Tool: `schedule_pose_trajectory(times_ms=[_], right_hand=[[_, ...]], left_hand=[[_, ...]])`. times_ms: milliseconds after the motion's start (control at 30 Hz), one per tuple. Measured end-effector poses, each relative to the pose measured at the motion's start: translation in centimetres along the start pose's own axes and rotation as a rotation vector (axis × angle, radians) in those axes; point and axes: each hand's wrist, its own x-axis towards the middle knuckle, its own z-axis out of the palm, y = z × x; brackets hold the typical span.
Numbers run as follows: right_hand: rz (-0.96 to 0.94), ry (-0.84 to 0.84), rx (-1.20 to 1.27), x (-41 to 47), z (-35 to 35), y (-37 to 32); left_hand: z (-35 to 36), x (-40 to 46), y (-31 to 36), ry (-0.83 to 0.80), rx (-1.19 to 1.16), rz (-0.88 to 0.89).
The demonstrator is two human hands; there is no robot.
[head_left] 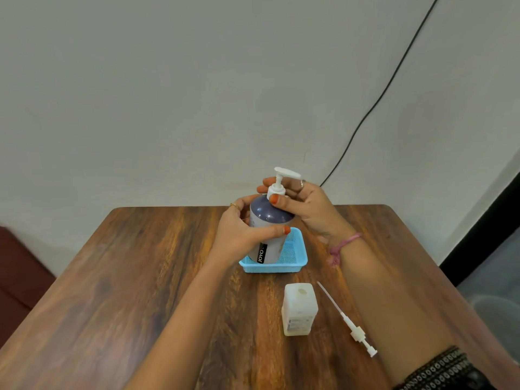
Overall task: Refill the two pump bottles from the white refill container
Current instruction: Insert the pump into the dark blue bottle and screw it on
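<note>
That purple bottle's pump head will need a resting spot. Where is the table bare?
Bare: the table's whole left half, left of the blue basket. Crowded: right of centre, with the white container, loose pump and right forearm.

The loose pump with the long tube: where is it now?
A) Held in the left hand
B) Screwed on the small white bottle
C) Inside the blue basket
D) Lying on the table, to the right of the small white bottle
D: the loose pump lies flat on the wooden table, right of the open small white bottle, with no hand on it.
</note>
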Motion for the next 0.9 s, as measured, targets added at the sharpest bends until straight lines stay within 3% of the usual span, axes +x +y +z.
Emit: schedule_pose_trajectory(times_ms=[300, 667, 767, 900], right_hand=[[0.012, 0.237, 0.114, 0.0, 2.1, 1.4], [0.019, 0.215, 0.120, 0.3, 2.6, 2.1], [0.012, 0.119, 0.141, 0.2, 1.6, 1.9], [-0.016, 0.023, 0.087, 0.2, 0.2, 1.0]], left_hand=[[0.6, -0.1, -0.3, 0.091, -0.018, 0.012], [2.7, -0.5, -1.6, 0.313, -0.063, 0.060], [1.9, -0.4, -1.4, 0.211, 0.017, 0.085], [-1.2, 0.1, -0.8, -0.113, 0.013, 0.040]])
